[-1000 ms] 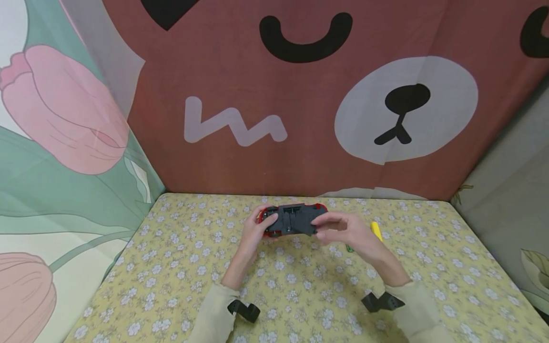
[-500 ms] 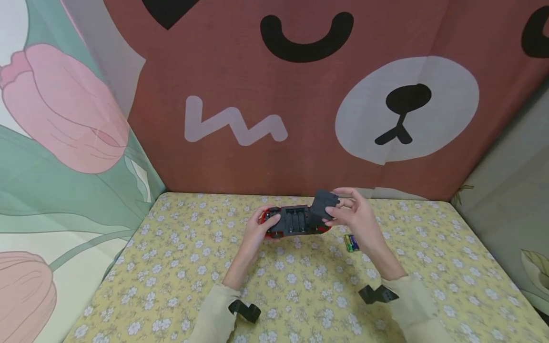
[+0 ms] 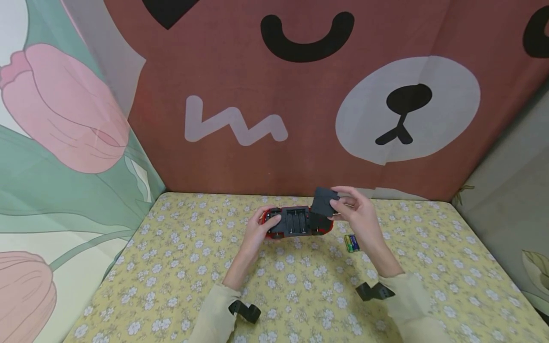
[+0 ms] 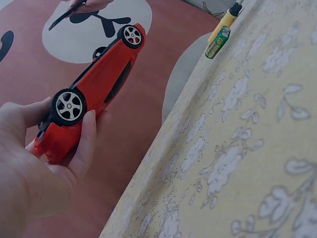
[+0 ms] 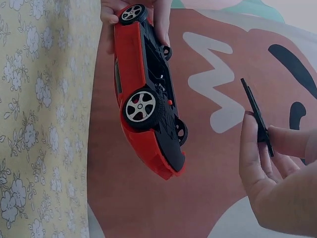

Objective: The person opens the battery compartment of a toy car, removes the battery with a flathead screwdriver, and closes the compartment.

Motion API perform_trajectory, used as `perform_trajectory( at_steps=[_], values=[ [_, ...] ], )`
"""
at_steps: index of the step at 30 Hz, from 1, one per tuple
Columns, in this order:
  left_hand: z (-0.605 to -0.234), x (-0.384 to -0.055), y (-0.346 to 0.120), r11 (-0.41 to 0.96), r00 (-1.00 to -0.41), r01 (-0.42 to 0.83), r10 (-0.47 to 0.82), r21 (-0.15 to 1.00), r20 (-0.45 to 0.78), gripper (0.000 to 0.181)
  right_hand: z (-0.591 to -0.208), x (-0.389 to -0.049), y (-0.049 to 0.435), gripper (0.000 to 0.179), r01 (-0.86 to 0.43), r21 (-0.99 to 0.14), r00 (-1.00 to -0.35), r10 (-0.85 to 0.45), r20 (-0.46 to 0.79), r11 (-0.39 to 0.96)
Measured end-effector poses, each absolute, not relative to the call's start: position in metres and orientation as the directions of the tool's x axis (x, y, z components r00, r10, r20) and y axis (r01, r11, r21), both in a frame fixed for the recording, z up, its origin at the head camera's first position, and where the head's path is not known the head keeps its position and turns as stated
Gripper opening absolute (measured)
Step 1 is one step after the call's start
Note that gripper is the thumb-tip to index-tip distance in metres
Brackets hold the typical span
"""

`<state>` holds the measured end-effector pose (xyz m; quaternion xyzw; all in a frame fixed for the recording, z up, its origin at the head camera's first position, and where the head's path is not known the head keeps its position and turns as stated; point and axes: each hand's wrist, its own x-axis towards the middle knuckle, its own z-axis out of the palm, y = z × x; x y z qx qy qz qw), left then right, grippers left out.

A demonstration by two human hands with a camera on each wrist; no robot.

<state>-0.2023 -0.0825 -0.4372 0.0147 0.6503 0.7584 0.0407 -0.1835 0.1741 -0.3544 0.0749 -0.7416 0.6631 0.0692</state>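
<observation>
A red toy car [image 3: 280, 234] is held upside down above the table, its black underside facing up. My left hand [image 3: 256, 228] grips one end of it, thumb across the underside. The battery compartment [image 3: 297, 220] lies uncovered, and no batteries show inside. My right hand [image 3: 358, 214] pinches the black battery cover [image 3: 323, 201] by its edge, above the car's other end. In the right wrist view, the battery cover [image 5: 256, 116] is seen edge-on, apart from the car [image 5: 131, 64]. The left wrist view shows the car's red side [image 4: 101, 74] and silver wheels.
Batteries [image 3: 351, 243] in green and purple lie side by side on the flowered tablecloth [image 3: 291, 286], near my right wrist. A screwdriver with a yellow handle [image 4: 225, 22] lies beyond them. A bear-print curtain [image 3: 240, 166] hangs along the table's back edge.
The battery cover has come off the car's underside, and my right hand has lifted it up and away, baring the compartment. My left hand keeps its hold on the car.
</observation>
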Motion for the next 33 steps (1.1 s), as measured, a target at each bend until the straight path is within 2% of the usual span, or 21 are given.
perform_trajectory(
  at_steps=[7,14,20,33],
  values=[
    [-0.436,-0.202,-0.083,-0.134,-0.995,-0.038,0.096,0.99,-0.025,0.043,-0.356,-0.184,0.17,0.029,-0.213,-0.965,-0.976,0.002,0.216,0.154],
    [-0.436,-0.201,-0.083,-0.116,-0.994,-0.049,0.098,0.992,-0.038,0.042,-0.36,-0.184,0.164,0.035,-0.168,-0.974,-0.986,-0.007,0.169,0.149],
    [-0.436,-0.202,-0.082,-0.103,-0.995,-0.044,0.095,0.994,-0.034,0.044,-0.363,-0.184,0.157,0.032,-0.147,-0.968,-0.989,0.004,0.151,0.206],
    [-0.437,-0.2,-0.083,-0.126,-0.992,-0.028,0.124,0.992,-0.012,0.046,-0.376,-0.185,0.143,0.031,-0.112,-0.968,-0.994,-0.018,0.111,0.226]
  ],
)
